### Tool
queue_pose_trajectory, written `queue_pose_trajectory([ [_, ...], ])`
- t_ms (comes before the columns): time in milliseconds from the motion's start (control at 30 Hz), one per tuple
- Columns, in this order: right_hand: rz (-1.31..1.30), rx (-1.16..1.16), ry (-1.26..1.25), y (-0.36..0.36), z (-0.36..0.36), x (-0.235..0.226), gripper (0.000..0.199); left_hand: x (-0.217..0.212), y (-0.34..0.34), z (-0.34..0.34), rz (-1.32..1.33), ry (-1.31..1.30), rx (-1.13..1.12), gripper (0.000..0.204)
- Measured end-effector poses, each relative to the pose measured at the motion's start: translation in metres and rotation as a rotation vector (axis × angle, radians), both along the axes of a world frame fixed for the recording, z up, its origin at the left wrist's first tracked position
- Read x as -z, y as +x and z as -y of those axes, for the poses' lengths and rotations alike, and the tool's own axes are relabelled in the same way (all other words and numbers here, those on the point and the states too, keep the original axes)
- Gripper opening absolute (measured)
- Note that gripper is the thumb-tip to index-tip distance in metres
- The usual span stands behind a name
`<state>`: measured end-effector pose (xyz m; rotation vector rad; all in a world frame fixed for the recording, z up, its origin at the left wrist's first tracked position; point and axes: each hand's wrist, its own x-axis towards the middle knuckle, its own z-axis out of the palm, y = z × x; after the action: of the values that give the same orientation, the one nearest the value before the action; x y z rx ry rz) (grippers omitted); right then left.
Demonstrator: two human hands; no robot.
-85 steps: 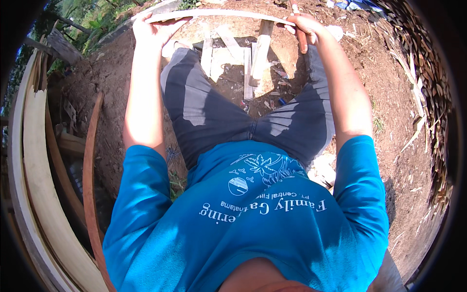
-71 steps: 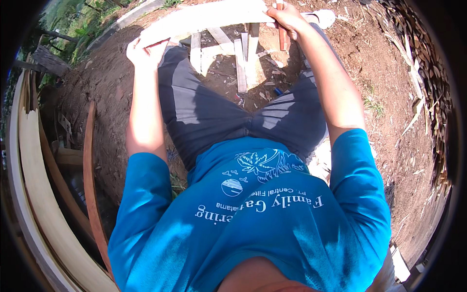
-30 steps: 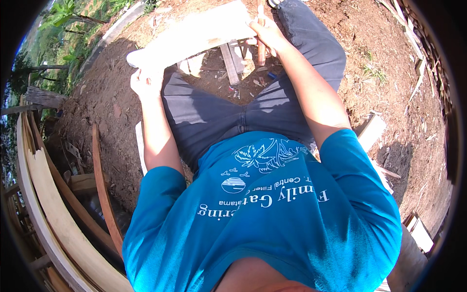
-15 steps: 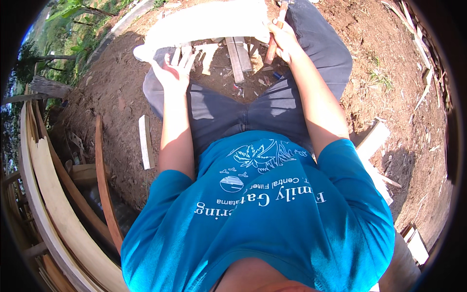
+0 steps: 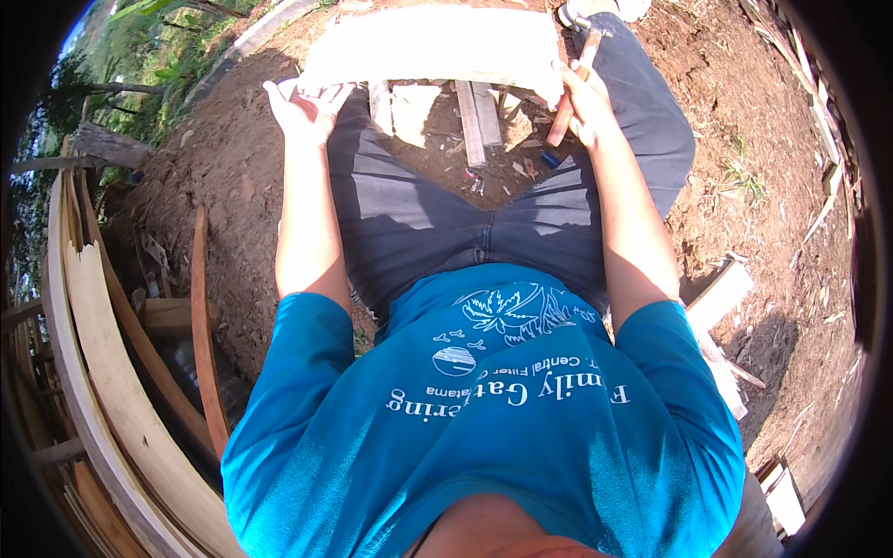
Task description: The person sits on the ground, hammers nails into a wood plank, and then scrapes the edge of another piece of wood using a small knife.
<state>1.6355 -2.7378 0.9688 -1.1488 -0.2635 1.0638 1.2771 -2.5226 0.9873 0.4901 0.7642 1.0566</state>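
Note:
A pale, wide wooden board, washed out by sunlight, lies crosswise at the far side between my two hands. My left hand is palm up at the board's left end, fingers stretched and spread, the fingertips against its near edge. With my right hand I grip the wooden handle of a hammer, its metal head pointing away over my right thigh. The fingers of that hand also meet the board's right end. Narrow wood strips stick out from under the board between my legs.
Long curved planks are stacked along the left, with a reddish strip beside them. A small blue object lies by my right thigh. Offcuts lie on the bare soil at right. A post stands at upper left.
The board, both hands and the hammer appear shifted right and slightly down, except my left hand, which sits further left. More of the hammer's head shows.

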Motion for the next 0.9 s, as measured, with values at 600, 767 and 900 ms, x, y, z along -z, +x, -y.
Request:
queue_pose_trajectory([
  [600, 0.258, -0.216, -0.118, 0.083, -0.092, 0.036, 0.028, 0.015, 0.007, -0.053, -0.287, 0.162, 0.225, 0.038],
  [767, 0.192, -0.266, -0.080, 0.055, -0.099, 0.027, 0.025, 0.020, -0.012, -0.042, -0.353, 0.184, 0.098, 0.042],
  [900, 0.154, -0.244, -0.034, 0.046, -0.091, 0.017, 0.023, 0.014, -0.012, -0.039, -0.299, 0.138, 0.178, 0.046],
])
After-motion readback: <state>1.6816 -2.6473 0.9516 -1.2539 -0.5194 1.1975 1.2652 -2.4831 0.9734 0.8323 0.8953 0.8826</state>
